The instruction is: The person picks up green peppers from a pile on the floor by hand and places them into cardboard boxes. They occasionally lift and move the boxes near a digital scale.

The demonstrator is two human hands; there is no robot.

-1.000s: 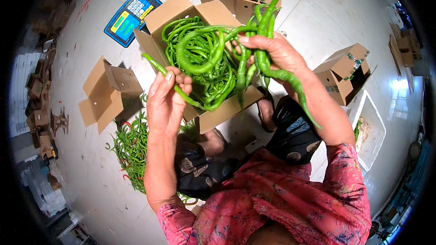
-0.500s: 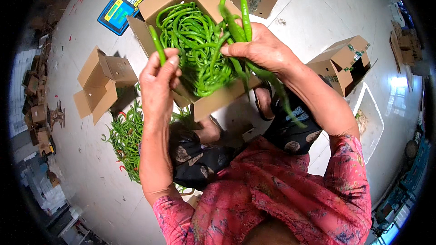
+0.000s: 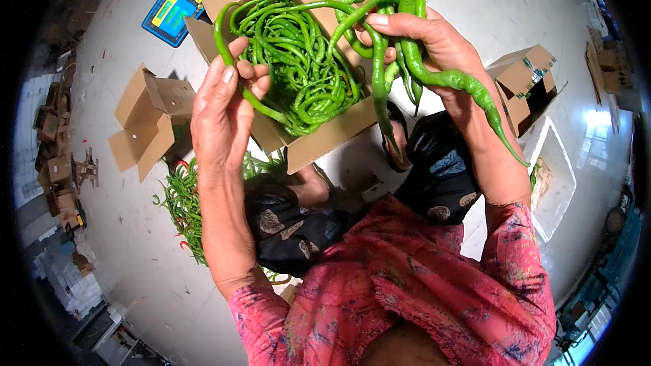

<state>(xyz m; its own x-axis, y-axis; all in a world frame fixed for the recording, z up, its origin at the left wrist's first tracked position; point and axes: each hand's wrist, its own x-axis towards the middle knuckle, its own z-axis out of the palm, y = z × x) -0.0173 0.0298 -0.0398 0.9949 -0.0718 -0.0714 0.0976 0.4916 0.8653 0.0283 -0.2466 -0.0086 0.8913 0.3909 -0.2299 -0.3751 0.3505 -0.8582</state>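
Observation:
An open cardboard box (image 3: pixel 332 137) full of long green chili peppers (image 3: pixel 308 61) stands in front of me. At its left side, my left hand (image 3: pixel 225 105) pinches one long, curved green chili pepper (image 3: pixel 220 39) between thumb and fingers. That pepper bends over the box's left part, its lower end against the peppers inside. Beyond the box's right side, my right hand (image 3: pixel 441 44) is closed around a bunch of green chili peppers (image 3: pixel 409 0). Their ends stick out above and below the fist, and one large crooked pepper hangs over my wrist.
A blue scale (image 3: pixel 183 3) with keypad lies behind the box on the left. Open cardboard boxes stand at left (image 3: pixel 152 118) and right (image 3: pixel 519 84). A loose pepper heap (image 3: pixel 182 210) lies by my left forearm. At right is a white bin (image 3: pixel 566 183).
My right hand has moved up and right with its bunch, turning it. My left hand has shifted slightly left, and a long curved pepper shows there where a straighter upright one was.

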